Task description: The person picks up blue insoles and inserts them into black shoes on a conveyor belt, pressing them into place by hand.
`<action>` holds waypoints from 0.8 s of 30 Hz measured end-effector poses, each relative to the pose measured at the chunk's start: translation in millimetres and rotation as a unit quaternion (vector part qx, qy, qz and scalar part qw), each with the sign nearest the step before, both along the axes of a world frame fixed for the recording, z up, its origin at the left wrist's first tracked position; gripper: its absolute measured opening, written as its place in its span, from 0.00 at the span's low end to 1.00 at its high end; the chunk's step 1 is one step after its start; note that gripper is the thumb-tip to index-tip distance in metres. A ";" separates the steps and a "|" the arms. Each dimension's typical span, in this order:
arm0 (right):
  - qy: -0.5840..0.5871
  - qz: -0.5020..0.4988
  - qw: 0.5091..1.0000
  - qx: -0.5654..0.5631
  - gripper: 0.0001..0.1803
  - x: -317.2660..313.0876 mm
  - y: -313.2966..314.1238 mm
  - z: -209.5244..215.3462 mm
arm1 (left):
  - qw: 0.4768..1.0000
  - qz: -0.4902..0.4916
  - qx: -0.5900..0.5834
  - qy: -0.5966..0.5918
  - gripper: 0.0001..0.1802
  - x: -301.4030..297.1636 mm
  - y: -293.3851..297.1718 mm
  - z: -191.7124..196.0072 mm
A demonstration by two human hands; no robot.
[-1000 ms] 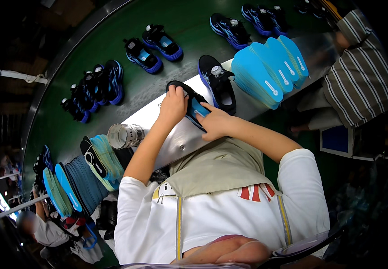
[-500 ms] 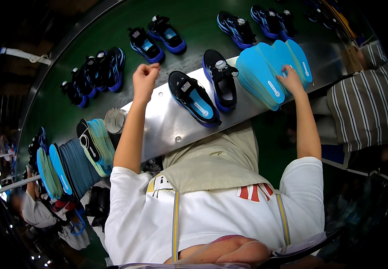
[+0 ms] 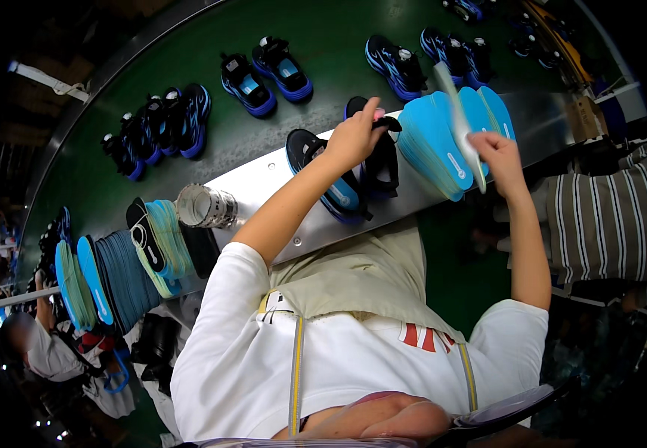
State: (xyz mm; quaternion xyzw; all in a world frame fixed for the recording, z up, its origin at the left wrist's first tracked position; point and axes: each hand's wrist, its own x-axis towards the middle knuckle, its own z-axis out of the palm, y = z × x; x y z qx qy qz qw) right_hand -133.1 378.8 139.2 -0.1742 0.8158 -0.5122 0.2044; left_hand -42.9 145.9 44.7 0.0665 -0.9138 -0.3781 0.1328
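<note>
Two black sneakers with blue-purple soles stand side by side on a metal shelf [image 3: 252, 194] before me. My left hand [image 3: 352, 142] reaches across the left sneaker [image 3: 303, 145], which has a blue insole inside. Its fingers close at the tongue of the right sneaker [image 3: 383, 168], partly hiding it; the exact grip is hard to see. My right hand [image 3: 498, 160] pinches an insole [image 3: 458, 123], held edge-on and smeared by motion. It is raised over stacks of bright blue insoles [image 3: 432, 138] at the shelf's right part.
More sneakers [image 3: 247, 86] stand in groups on the green surface [image 3: 323, 56] beyond. A round container [image 3: 205, 205] and further insole stacks [image 3: 125, 272] lie to my left. A person in a striped garment [image 3: 600, 220] is at the right, beside a cardboard box [image 3: 583, 119].
My left hand has moved right, from beside the left sneaker to the right sneaker's tongue. My right hand has lifted an insole from the stack.
</note>
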 end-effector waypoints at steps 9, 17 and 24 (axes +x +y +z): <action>-0.249 0.122 0.951 0.139 0.10 28.8 -56.7 -3.4 | 0.997 0.048 0.033 -0.043 0.15 -10.5 -6.1 8.5; 0.279 0.321 0.865 0.267 0.09 37.9 -78.5 -80.0 | 0.979 -0.114 0.123 -0.114 0.12 -18.1 -29.4 -9.8; 0.350 0.267 0.818 0.370 0.11 61.8 -81.2 -66.6 | 0.977 -0.097 0.145 -0.123 0.14 -14.8 -24.2 -10.9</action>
